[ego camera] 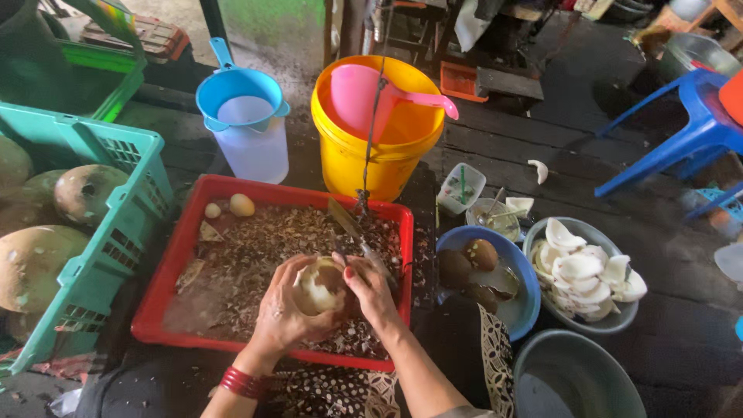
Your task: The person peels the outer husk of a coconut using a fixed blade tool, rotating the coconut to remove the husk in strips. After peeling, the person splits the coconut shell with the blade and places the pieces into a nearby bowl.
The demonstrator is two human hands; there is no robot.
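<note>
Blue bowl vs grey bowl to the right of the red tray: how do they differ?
The blue bowl holds a few brown, unpeeled round pieces sitting in liquid; the grey bowl is heaped with white peeled pieces. The blue bowl stands right beside the red tray; the grey bowl stands further right. The blue bowl is partly full; the grey bowl is piled to its rim. Both are round, open and upright on the dark floor.

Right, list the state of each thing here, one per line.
Coconut: partly peeled, held in left hand.
Knife: in right hand, blade on the coconut.
Red tray: covered in brown shavings.
Grey bowl: filled with white coconut pieces.
Yellow bucket: open, pink scoop inside.
</note>
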